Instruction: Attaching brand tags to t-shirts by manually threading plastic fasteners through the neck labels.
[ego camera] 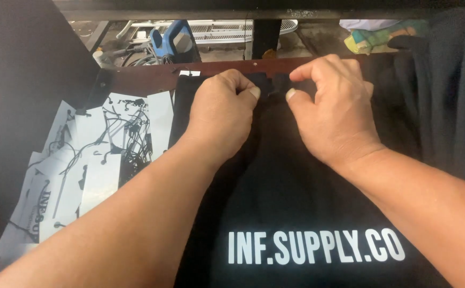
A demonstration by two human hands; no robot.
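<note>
A black garment with white printed lettering lies flat on the table in front of me. My left hand is closed on the fabric at the garment's far edge, thumb and fingers pinching it. My right hand pinches the same far edge just to the right, thumb and forefinger together on the black cloth. The two hands are almost touching. What lies between the fingertips is dark and hard to make out.
Several white paper hang tags with black strings lie spread at the left. A reddish-brown table edge runs along the back. Beyond it are a blue tool and cables. More dark cloth hangs at the right.
</note>
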